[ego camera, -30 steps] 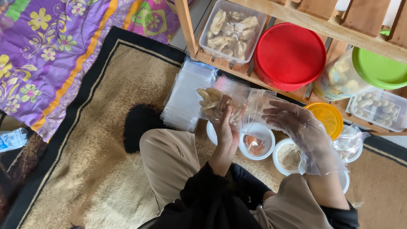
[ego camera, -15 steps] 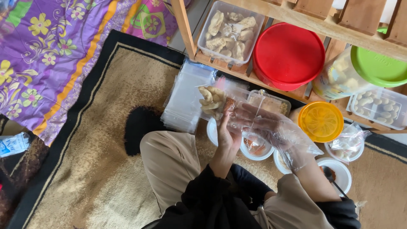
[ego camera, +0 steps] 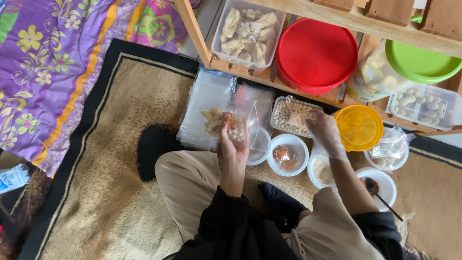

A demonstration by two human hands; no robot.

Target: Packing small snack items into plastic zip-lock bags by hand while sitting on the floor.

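Soft, even daylight fills the scene, bright without being harsh. Shadows are faint and diffuse, deepest under the wooden shelf and beside the person's legs on the rug. A mild sheen sits on the red lid and the clear plastic bags. Focus is fairly crisp in the centre; the corners soften slightly, and straight lines bow a little towards the edges.
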